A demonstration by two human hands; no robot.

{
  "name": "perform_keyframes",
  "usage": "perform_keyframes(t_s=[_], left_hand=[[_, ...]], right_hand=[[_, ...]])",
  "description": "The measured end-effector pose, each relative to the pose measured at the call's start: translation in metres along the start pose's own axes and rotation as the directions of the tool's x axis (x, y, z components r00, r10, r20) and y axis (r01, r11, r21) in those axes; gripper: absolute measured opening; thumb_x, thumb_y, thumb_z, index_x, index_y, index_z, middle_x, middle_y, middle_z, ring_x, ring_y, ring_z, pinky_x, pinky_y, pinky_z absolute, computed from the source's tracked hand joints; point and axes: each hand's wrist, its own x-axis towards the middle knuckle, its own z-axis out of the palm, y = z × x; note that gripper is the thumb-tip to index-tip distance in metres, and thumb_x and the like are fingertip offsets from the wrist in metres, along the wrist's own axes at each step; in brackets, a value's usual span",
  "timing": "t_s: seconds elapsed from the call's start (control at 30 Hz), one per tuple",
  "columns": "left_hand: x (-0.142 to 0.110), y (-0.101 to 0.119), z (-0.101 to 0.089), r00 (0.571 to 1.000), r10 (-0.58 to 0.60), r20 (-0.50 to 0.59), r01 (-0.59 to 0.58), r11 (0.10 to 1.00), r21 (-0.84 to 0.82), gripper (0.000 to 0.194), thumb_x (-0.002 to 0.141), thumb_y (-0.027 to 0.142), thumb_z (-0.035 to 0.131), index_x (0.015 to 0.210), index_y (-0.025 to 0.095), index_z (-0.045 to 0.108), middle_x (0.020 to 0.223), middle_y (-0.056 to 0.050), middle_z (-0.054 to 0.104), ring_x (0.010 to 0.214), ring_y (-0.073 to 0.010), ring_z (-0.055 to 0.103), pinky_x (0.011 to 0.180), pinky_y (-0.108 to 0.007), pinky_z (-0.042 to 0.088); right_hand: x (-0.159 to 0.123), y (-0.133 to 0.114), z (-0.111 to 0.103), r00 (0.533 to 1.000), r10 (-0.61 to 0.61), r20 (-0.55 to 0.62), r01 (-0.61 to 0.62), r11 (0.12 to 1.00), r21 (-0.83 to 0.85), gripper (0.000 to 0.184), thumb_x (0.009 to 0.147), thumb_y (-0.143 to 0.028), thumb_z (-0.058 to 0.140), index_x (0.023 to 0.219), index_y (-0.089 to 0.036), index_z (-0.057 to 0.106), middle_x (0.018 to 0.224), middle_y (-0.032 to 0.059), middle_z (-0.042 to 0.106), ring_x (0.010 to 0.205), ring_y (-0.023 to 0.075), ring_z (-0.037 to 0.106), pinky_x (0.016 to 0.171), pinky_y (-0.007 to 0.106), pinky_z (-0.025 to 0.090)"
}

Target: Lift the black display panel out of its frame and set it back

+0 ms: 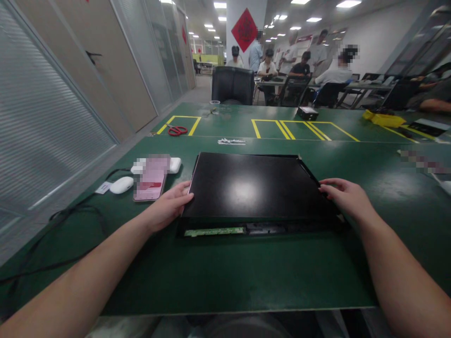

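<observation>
A black, glossy screen panel [218,188] lies over a black frame [296,228] on the green table. The panel does not line up with the frame: along the near side a green circuit board strip [214,232] shows in the frame. My left hand [172,205] grips the panel's left edge, thumb on the top face and the other fingers at the side and partly hidden. At the right edge, the thumb and fingers of my right hand [347,195] are pinched together; whether they hold the panel alone or the frame too is hard to tell.
On the left lie a phone [151,180], a white rounded device [121,185] and black cables [79,206]. Beyond the panel are small white pieces [231,141], red-handled scissors [177,131], a clear cup [214,106] and a black box [307,113]. Several people sit or stand farther back.
</observation>
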Motion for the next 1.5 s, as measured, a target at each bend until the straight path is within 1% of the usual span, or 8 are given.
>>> perform_keyframes(t_s=[0.2, 0.47, 0.67, 0.9, 1.1, 1.23, 1.37, 1.5], left_hand=[[0.000, -0.001, -0.001, 1.000, -0.001, 0.012, 0.001, 0.999, 0.041, 0.057, 0.091, 0.003, 0.074, 0.145, 0.016, 0.060, 0.111, -0.009, 0.086, 0.091, -0.0207, 0.085, 0.076, -0.027, 0.066], [0.001, -0.004, -0.003, 1.000, 0.005, 0.025, -0.007, 0.997, 0.073, 0.064, 0.089, 0.010, 0.079, 0.149, 0.019, 0.060, 0.119, -0.010, 0.085, 0.101, -0.0239, 0.084, 0.079, -0.028, 0.065], [0.003, -0.006, -0.005, 0.998, 0.033, 0.046, -0.037, 0.994, 0.098, 0.065, 0.088, 0.012, 0.081, 0.150, 0.019, 0.061, 0.117, -0.011, 0.086, 0.095, -0.0237, 0.085, 0.079, -0.029, 0.065], [0.004, -0.008, -0.006, 0.995, 0.049, 0.087, -0.058, 0.993, 0.105, 0.071, 0.087, 0.016, 0.084, 0.153, 0.020, 0.060, 0.119, -0.012, 0.085, 0.098, -0.0254, 0.084, 0.081, -0.030, 0.066], [0.003, -0.007, -0.005, 0.996, 0.048, 0.075, -0.056, 0.993, 0.102, 0.068, 0.087, 0.016, 0.084, 0.151, 0.019, 0.061, 0.118, -0.011, 0.086, 0.097, -0.0244, 0.084, 0.078, -0.028, 0.065], [0.004, -0.008, -0.005, 0.997, 0.052, 0.063, -0.058, 0.994, 0.098, 0.066, 0.087, 0.015, 0.084, 0.149, 0.018, 0.061, 0.117, -0.011, 0.086, 0.095, -0.0233, 0.084, 0.080, -0.028, 0.065], [0.005, -0.009, -0.005, 0.997, 0.054, 0.051, -0.059, 0.994, 0.093, 0.069, 0.087, 0.015, 0.083, 0.152, 0.016, 0.059, 0.116, -0.012, 0.086, 0.093, -0.0228, 0.084, 0.081, -0.028, 0.065], [0.004, -0.007, -0.003, 0.998, 0.042, 0.044, -0.046, 0.995, 0.090, 0.073, 0.088, 0.012, 0.081, 0.156, 0.014, 0.055, 0.115, -0.013, 0.086, 0.096, -0.0236, 0.084, 0.080, -0.028, 0.065]], right_hand=[[0.000, 0.000, -0.001, 1.000, 0.007, -0.004, -0.007, 0.999, -0.050, 0.037, 0.074, -0.051, 0.072, 0.098, -0.025, 0.083, 0.078, 0.0076, 0.078, 0.071, 0.0282, 0.071, 0.061, 0.037, 0.048], [-0.002, -0.002, -0.001, 1.000, -0.018, -0.013, 0.016, 0.991, -0.130, 0.038, 0.075, -0.054, 0.069, 0.097, -0.026, 0.083, 0.078, 0.0070, 0.078, 0.075, 0.0309, 0.073, 0.069, 0.041, 0.050], [-0.002, -0.007, -0.004, 1.000, -0.013, 0.005, 0.013, 0.989, -0.149, 0.037, 0.075, -0.053, 0.068, 0.095, -0.026, 0.082, 0.078, 0.0074, 0.078, 0.075, 0.0308, 0.072, 0.068, 0.040, 0.048], [-0.004, -0.007, -0.002, 1.000, -0.023, -0.010, 0.022, 0.988, -0.152, 0.037, 0.075, -0.053, 0.068, 0.095, -0.025, 0.082, 0.075, 0.0078, 0.076, 0.072, 0.0301, 0.071, 0.065, 0.040, 0.048], [-0.004, -0.008, -0.003, 1.000, -0.024, -0.016, 0.021, 0.989, -0.146, 0.035, 0.074, -0.052, 0.068, 0.092, -0.026, 0.083, 0.073, 0.0075, 0.076, 0.071, 0.0302, 0.071, 0.065, 0.040, 0.048], [-0.006, -0.011, -0.004, 1.000, -0.027, -0.008, 0.025, 0.990, -0.136, 0.037, 0.073, -0.054, 0.068, 0.091, -0.026, 0.083, 0.072, 0.0076, 0.077, 0.070, 0.0303, 0.071, 0.063, 0.039, 0.047], [-0.009, -0.016, -0.004, 1.000, 0.008, -0.008, -0.009, 0.988, -0.154, 0.038, 0.073, -0.054, 0.067, 0.092, -0.025, 0.083, 0.072, 0.0077, 0.076, 0.070, 0.0302, 0.069, 0.066, 0.041, 0.048], [-0.009, -0.016, -0.005, 1.000, -0.002, -0.004, 0.001, 0.985, -0.175, 0.036, 0.075, -0.052, 0.067, 0.093, -0.026, 0.083, 0.075, 0.0079, 0.077, 0.073, 0.0304, 0.070, 0.068, 0.041, 0.049]])
